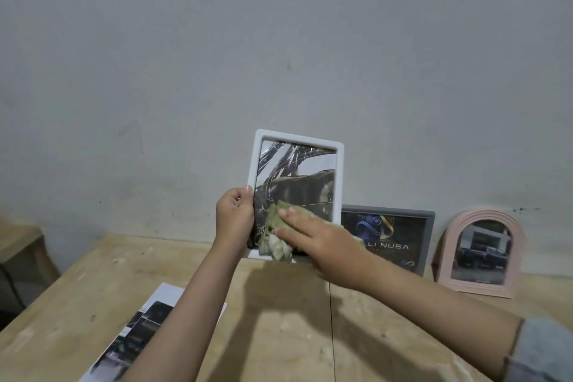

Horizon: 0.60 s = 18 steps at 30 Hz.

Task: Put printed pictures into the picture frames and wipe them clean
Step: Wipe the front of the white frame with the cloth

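Left hand [234,214] gripping, right hand [313,242] flat.

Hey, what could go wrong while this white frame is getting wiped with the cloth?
The left hand grips the white rectangular picture frame by one edge only, so the right hand pressing the green cloth might twist it loose. A slip could knock over the grey frame leaning behind.

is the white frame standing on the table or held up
Held up: the left hand grips the white frame upright above the table; right hand presses a cloth on it.
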Motion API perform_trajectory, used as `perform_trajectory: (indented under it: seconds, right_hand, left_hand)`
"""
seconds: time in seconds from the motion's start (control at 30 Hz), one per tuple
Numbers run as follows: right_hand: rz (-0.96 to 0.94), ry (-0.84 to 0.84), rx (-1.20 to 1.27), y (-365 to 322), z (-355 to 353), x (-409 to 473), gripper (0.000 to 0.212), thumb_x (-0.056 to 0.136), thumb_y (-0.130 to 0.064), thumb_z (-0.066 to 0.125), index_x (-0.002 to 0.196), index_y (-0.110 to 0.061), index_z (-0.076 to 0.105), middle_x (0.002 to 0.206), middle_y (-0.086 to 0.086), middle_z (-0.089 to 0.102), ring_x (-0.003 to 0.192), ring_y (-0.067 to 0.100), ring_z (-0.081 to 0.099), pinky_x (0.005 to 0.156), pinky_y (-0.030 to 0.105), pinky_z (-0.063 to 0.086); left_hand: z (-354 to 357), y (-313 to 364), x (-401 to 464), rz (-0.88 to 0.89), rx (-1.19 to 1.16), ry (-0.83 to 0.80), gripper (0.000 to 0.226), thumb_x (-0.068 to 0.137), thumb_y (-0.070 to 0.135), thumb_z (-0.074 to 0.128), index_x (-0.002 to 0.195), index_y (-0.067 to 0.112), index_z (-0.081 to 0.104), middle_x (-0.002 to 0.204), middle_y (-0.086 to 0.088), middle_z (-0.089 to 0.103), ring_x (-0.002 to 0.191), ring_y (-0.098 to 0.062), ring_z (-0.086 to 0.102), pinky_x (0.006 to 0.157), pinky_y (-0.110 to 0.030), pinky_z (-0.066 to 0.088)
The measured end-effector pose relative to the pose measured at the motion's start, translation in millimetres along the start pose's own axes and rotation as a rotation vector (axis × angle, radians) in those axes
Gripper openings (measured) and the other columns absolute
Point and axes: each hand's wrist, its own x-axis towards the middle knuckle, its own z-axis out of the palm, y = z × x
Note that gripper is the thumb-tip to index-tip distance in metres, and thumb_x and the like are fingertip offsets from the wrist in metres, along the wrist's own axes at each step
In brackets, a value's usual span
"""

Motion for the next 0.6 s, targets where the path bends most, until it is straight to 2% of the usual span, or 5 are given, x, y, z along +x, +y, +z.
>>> perform_trajectory:
  seconds: [0.17,0.27,0.43,0.53,0.6]
  right_hand:
    - [0.08,-0.243,0.436,-18,-16,2,0.061,0.074,0.011,0.042,0.125,-0.017,0.06,0.133,0.001,0.057,0.126,0.011,0.048,0.102,0.023,0.042]
    - [0.164,-0.159,0.559,-8,-35,16,0.064,0.07,0.013,0.044,0.123,-0.018,0.062,0.126,0.0,0.063,0.12,0.01,0.054,0.103,0.021,0.041]
    - [0.227,0.21,0.16,35,-49,40,0.07,0.064,0.015,0.049,0.128,-0.013,0.057,0.14,0.006,0.05,0.133,0.02,0.044,0.104,0.033,0.042]
    - [0.206,0.243,-0.078,55,-42,54,0.075,0.057,0.023,0.05,0.128,-0.003,0.057,0.14,0.02,0.047,0.13,0.036,0.044,0.096,0.045,0.049]
    - [0.155,0.234,-0.155,59,-27,56,0.075,0.058,0.026,0.046,0.13,0.003,0.053,0.141,0.029,0.042,0.131,0.044,0.04,0.1,0.053,0.044]
  left_hand:
    - [-3,-2,2,-0.024,0.002,-0.011,0.031,0.096,0.025,0.053,0.067,0.014,0.06,0.062,-0.005,0.057,0.062,-0.021,0.052,0.065,-0.04,0.048]
    - [-1,-3,1,-0.026,0.014,-0.041,0.035,0.097,0.022,0.052,0.064,0.011,0.059,0.056,-0.006,0.049,0.054,-0.016,0.044,0.058,-0.028,0.039]
    - [3,-1,-4,0.008,0.046,-0.086,0.029,0.096,0.02,0.053,0.069,0.013,0.061,0.058,0.003,0.054,0.054,-0.01,0.049,0.058,-0.026,0.041]
    - [8,0,-12,0.103,0.105,-0.143,0.025,0.095,0.019,0.054,0.072,0.015,0.061,0.063,-0.004,0.059,0.059,-0.017,0.054,0.061,-0.03,0.044]
    - [10,1,-18,0.179,0.15,-0.145,0.025,0.096,0.018,0.052,0.072,0.012,0.058,0.062,-0.009,0.053,0.057,-0.018,0.048,0.056,-0.03,0.039]
